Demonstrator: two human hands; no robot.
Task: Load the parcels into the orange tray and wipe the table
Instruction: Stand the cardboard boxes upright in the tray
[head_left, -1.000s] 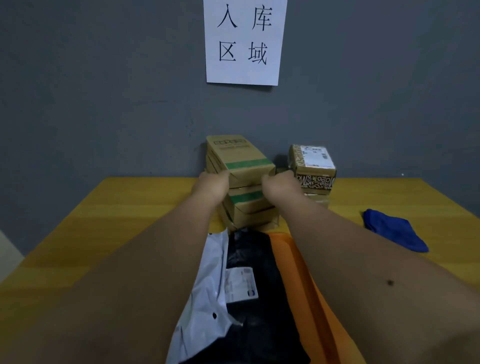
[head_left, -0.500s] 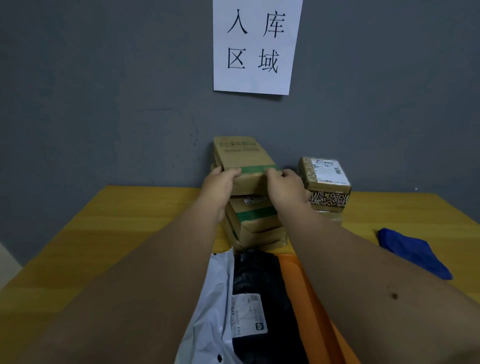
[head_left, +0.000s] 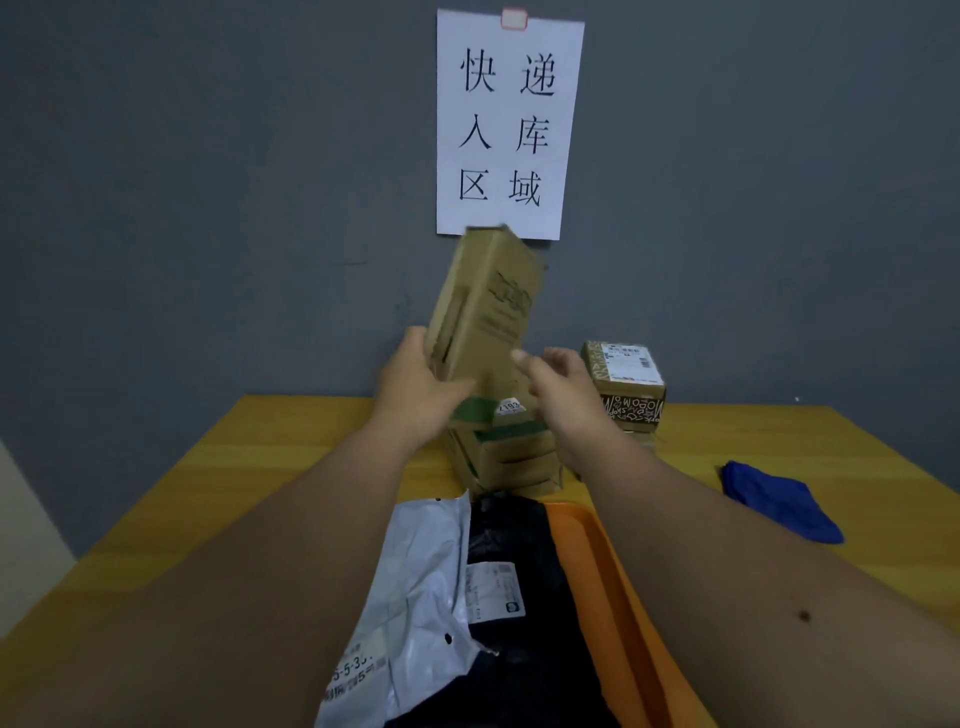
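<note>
L hand (head_left: 415, 387) holds a tan cardboard box w/ green band (head_left: 485, 322), tilted up on end above the stack, blurred; thumb across its near face, grip closed round its lower left edge. R hand (head_left: 563, 387) just beside the box's right side, fingers loose & spread, holding nothing; contact w/ box can't tell. Below: stack of similar flat tan boxes (head_left: 511, 457) on yellow wooden counter (head_left: 270, 467), at the wall. Right of stack, small brown patterned box w/ white label (head_left: 623, 384) on top of another box. Orange plastic tray (head_left: 602, 561) near edge, between forearms, w/ black poly mailer bag (head_left: 519, 644) & grey-white poly mailer (head_left: 421, 577) lying in/over it. Blue cloth (head_left: 779, 501) on counter, far right. White paper sign w/ black characters (head_left: 509, 124) on grey wall.
</note>
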